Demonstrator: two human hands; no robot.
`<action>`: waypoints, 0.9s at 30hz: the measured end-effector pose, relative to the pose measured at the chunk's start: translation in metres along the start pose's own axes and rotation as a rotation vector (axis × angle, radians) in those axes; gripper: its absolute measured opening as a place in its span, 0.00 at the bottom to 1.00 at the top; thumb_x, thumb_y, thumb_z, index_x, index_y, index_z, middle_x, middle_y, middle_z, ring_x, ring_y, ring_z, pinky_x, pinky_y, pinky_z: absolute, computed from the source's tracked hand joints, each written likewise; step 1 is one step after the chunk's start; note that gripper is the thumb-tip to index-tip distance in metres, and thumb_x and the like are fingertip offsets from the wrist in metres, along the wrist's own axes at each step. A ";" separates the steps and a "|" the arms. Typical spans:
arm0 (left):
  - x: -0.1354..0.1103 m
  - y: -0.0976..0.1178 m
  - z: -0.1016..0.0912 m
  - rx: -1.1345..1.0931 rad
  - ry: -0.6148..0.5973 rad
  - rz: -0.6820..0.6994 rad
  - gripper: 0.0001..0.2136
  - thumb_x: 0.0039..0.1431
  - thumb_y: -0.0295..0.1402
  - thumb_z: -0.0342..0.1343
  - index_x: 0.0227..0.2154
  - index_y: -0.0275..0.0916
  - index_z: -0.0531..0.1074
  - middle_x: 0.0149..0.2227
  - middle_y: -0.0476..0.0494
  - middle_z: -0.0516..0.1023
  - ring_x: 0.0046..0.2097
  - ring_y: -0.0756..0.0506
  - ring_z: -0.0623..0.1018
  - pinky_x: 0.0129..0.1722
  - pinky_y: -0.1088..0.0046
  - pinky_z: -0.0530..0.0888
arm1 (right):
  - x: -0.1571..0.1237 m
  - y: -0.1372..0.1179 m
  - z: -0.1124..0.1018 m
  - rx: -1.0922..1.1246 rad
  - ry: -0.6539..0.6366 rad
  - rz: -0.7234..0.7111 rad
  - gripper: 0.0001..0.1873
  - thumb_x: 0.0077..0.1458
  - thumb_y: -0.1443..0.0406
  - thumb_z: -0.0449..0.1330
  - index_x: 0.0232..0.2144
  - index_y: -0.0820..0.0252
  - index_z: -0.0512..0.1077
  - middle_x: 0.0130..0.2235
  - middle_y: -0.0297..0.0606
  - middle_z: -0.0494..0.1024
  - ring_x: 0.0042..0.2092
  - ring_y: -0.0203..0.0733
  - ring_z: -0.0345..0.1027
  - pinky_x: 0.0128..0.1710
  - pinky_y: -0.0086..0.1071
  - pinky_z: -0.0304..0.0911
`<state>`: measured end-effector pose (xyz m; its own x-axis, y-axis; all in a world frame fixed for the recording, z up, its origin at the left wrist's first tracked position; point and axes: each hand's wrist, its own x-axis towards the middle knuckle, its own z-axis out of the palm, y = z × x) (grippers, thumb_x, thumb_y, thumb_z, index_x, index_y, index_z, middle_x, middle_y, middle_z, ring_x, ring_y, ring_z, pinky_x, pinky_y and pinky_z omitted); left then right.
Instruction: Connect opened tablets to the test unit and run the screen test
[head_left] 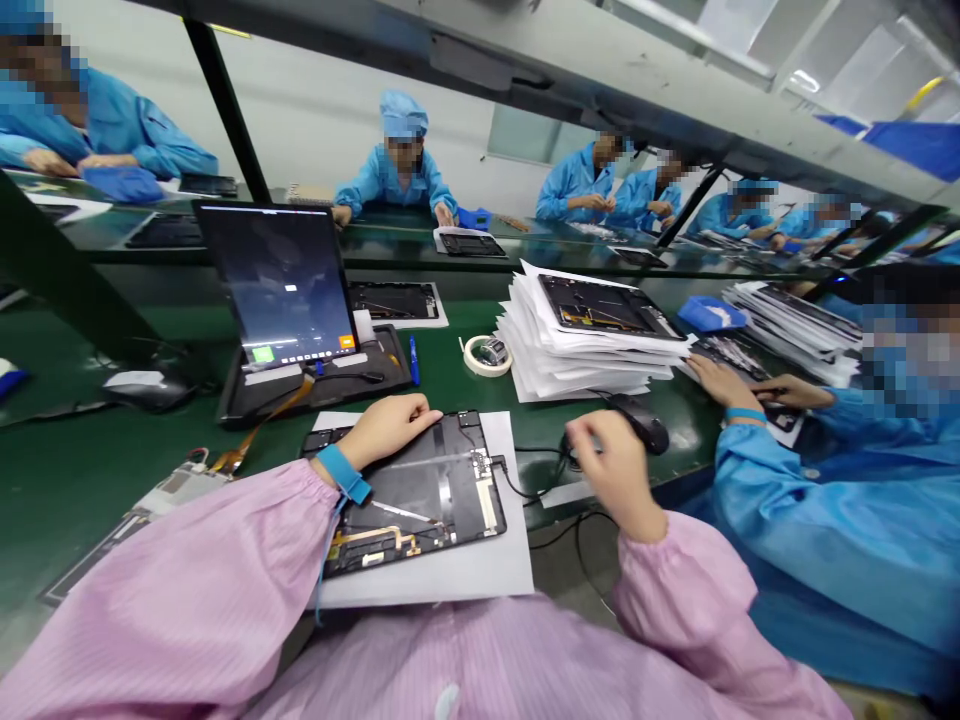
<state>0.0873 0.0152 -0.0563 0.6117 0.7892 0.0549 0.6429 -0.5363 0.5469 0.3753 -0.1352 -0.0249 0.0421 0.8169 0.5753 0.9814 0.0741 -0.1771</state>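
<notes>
A black opened tablet casing (pixel 420 490), with flat cables and small boards inside, lies on white paper (pixel 480 575) in front of me. My left hand (pixel 394 428), a blue strap on its wrist, rests over the casing's far edge with its fingers bent against it. To the right, clear of the casing, my right hand (pixel 611 465) is raised with curled fingers. Whether anything is between those fingers cannot be made out. A black cable (pixel 517 490) runs from a plug at the casing's right side towards that hand. Just behind it sits a black mouse (pixel 641 425).
A lit tablet screen (pixel 281 285) stands behind the casing, near a blue pen (pixel 414 360) and tape roll (pixel 486 356). Stacked papers (pixel 577 350) carry another casing (pixel 607 305). At right, a co-worker's blue sleeve (pixel 832 490) is close. Loose parts (pixel 165 490) lie left.
</notes>
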 end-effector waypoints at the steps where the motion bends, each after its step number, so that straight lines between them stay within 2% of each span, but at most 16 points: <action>1: 0.000 0.000 0.000 -0.002 0.003 0.000 0.18 0.60 0.49 0.45 0.26 0.39 0.67 0.27 0.48 0.74 0.30 0.47 0.71 0.27 0.74 0.57 | -0.001 -0.027 0.001 0.013 -0.180 -0.064 0.15 0.61 0.58 0.49 0.26 0.58 0.68 0.30 0.39 0.73 0.36 0.42 0.64 0.38 0.36 0.58; 3: 0.000 -0.001 0.000 -0.006 0.012 -0.003 0.19 0.60 0.49 0.45 0.25 0.39 0.67 0.27 0.48 0.74 0.30 0.47 0.71 0.27 0.74 0.57 | -0.005 -0.070 0.006 -0.061 -0.364 -0.097 0.17 0.60 0.55 0.52 0.25 0.59 0.67 0.28 0.39 0.72 0.35 0.44 0.62 0.37 0.37 0.54; 5: 0.001 -0.001 0.000 -0.006 0.020 -0.005 0.19 0.60 0.49 0.45 0.25 0.39 0.67 0.27 0.48 0.74 0.30 0.47 0.70 0.27 0.74 0.57 | -0.008 -0.091 0.013 -0.156 -0.428 -0.086 0.17 0.59 0.54 0.53 0.27 0.60 0.67 0.30 0.41 0.72 0.37 0.46 0.61 0.37 0.38 0.52; 10: 0.001 0.000 0.001 0.007 0.036 0.011 0.18 0.60 0.48 0.45 0.25 0.39 0.67 0.27 0.48 0.74 0.29 0.48 0.70 0.27 0.74 0.57 | -0.013 -0.084 0.030 -0.142 -0.456 -0.129 0.14 0.61 0.58 0.51 0.30 0.61 0.66 0.33 0.42 0.71 0.39 0.46 0.60 0.38 0.38 0.52; 15: 0.000 0.000 0.000 0.010 0.035 0.009 0.18 0.60 0.48 0.45 0.25 0.39 0.67 0.27 0.48 0.74 0.29 0.47 0.71 0.27 0.73 0.58 | -0.012 -0.073 0.027 -0.019 -0.453 -0.218 0.15 0.61 0.56 0.51 0.30 0.60 0.66 0.32 0.42 0.71 0.37 0.46 0.60 0.37 0.38 0.55; 17: 0.000 0.000 0.000 -0.002 0.028 0.012 0.19 0.60 0.48 0.44 0.25 0.40 0.68 0.27 0.48 0.73 0.29 0.47 0.71 0.27 0.73 0.58 | -0.005 -0.052 0.019 0.081 -0.346 -0.181 0.15 0.61 0.54 0.51 0.32 0.59 0.67 0.33 0.41 0.72 0.38 0.46 0.62 0.38 0.38 0.57; 19: 0.000 -0.001 0.000 -0.006 0.018 0.016 0.19 0.60 0.49 0.44 0.25 0.40 0.68 0.26 0.48 0.73 0.29 0.47 0.71 0.27 0.73 0.59 | 0.004 -0.013 0.009 0.104 -0.061 -0.014 0.15 0.62 0.56 0.47 0.36 0.58 0.68 0.37 0.42 0.73 0.41 0.46 0.64 0.43 0.39 0.59; 21: 0.001 -0.003 0.001 -0.002 0.011 0.022 0.19 0.60 0.49 0.44 0.25 0.40 0.67 0.26 0.48 0.73 0.29 0.47 0.70 0.27 0.73 0.58 | 0.011 0.038 -0.001 -0.018 0.241 0.222 0.17 0.63 0.58 0.43 0.40 0.59 0.68 0.41 0.46 0.73 0.45 0.48 0.64 0.48 0.43 0.59; 22: 0.002 -0.004 0.001 -0.001 0.010 0.027 0.19 0.60 0.49 0.44 0.25 0.40 0.67 0.26 0.48 0.73 0.29 0.47 0.70 0.27 0.73 0.58 | 0.012 0.064 -0.004 -0.077 0.248 0.262 0.18 0.61 0.57 0.44 0.40 0.60 0.69 0.41 0.48 0.73 0.45 0.49 0.65 0.49 0.45 0.59; 24: 0.003 -0.004 0.002 -0.005 0.016 0.035 0.19 0.60 0.49 0.44 0.25 0.39 0.67 0.26 0.48 0.73 0.29 0.47 0.71 0.27 0.73 0.59 | 0.010 0.104 -0.007 -0.085 0.161 0.241 0.19 0.55 0.53 0.52 0.39 0.61 0.71 0.42 0.49 0.74 0.46 0.52 0.66 0.50 0.46 0.61; 27: 0.000 -0.001 0.002 -0.007 0.039 0.024 0.18 0.61 0.48 0.45 0.26 0.39 0.69 0.28 0.47 0.75 0.31 0.47 0.72 0.28 0.74 0.60 | -0.002 0.135 -0.002 -0.056 0.069 0.123 0.21 0.53 0.52 0.52 0.41 0.60 0.71 0.46 0.47 0.74 0.49 0.52 0.67 0.51 0.46 0.62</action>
<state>0.0877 0.0149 -0.0581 0.6084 0.7872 0.1007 0.6248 -0.5534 0.5508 0.5082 -0.1279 -0.0482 0.1732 0.7761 0.6063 0.9770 -0.0577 -0.2054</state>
